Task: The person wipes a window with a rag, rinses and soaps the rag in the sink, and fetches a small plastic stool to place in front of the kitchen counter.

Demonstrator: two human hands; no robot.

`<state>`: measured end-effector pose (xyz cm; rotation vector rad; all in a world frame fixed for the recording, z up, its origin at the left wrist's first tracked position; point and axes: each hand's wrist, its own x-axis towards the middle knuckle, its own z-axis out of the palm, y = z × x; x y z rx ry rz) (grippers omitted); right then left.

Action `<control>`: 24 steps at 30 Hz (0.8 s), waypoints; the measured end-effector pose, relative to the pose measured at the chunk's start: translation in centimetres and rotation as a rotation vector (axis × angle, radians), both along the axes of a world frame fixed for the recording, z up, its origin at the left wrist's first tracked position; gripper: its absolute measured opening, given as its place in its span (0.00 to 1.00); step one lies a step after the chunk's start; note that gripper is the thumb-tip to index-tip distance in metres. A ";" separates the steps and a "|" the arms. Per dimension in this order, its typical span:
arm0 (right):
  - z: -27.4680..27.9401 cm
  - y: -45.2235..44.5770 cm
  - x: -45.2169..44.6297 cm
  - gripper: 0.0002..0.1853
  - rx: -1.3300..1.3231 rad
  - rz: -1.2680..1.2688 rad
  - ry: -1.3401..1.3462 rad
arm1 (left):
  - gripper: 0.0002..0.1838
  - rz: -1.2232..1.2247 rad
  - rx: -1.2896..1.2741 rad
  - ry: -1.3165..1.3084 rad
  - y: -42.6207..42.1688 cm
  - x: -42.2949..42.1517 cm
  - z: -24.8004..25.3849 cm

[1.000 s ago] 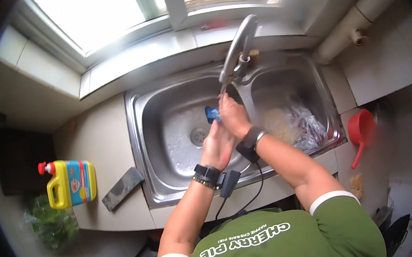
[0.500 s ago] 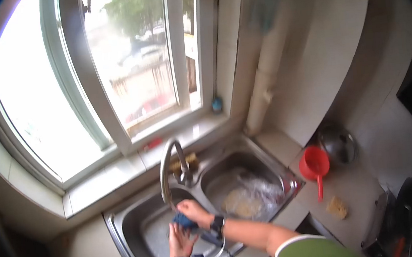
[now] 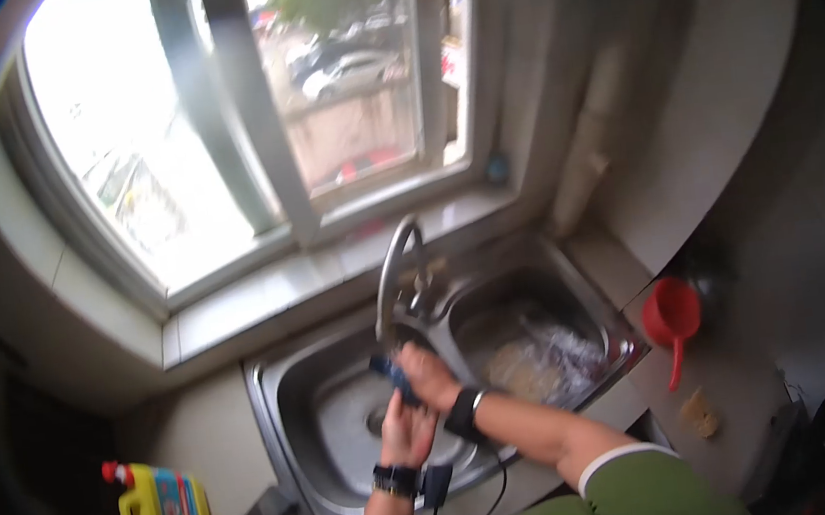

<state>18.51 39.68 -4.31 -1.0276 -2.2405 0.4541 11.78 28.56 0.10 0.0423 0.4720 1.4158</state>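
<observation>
Dark blue item (image 3: 381, 364) just below the faucet (image 3: 388, 290), over the left basin (image 3: 336, 441).
The right hand (image 3: 428, 376) is curled round the item; the left hand (image 3: 409, 434), half-open, meets its lower end, perhaps as support — whether it grips cannot be told. Placement under the faucet presumably lets the basin catch drips. Left of the faucet, a yellow jug (image 3: 197, 506) stands on the counter (image 3: 193, 416) — upright, likely against spills.

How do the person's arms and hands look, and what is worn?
The left hand and right hand wear no gloves. The left wrist has a black strap, the right wrist a dark band with a pale edge. A black box sits beside the left wrist; thin dark cables show nearby. The right sleeve is short and green, with a white hem.
</observation>
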 end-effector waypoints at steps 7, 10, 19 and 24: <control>4.2 -5.6 -1.3 0.14 -0.131 -0.002 -0.204 | 0.23 0.162 -0.035 -0.038 -0.3 -1.6 0.1; 3.7 -1.6 -0.8 0.16 -0.325 -0.193 -0.148 | 0.27 0.036 -0.003 0.086 -1.0 -0.2 0.7; 4.6 -2.2 -0.2 0.15 -1.075 -0.101 0.747 | 0.31 0.101 -0.232 0.206 -0.3 -2.7 -1.8; 5.5 -7.6 -0.3 0.11 -0.155 0.146 0.266 | 0.24 0.167 -0.218 -0.044 0.1 -1.8 -2.2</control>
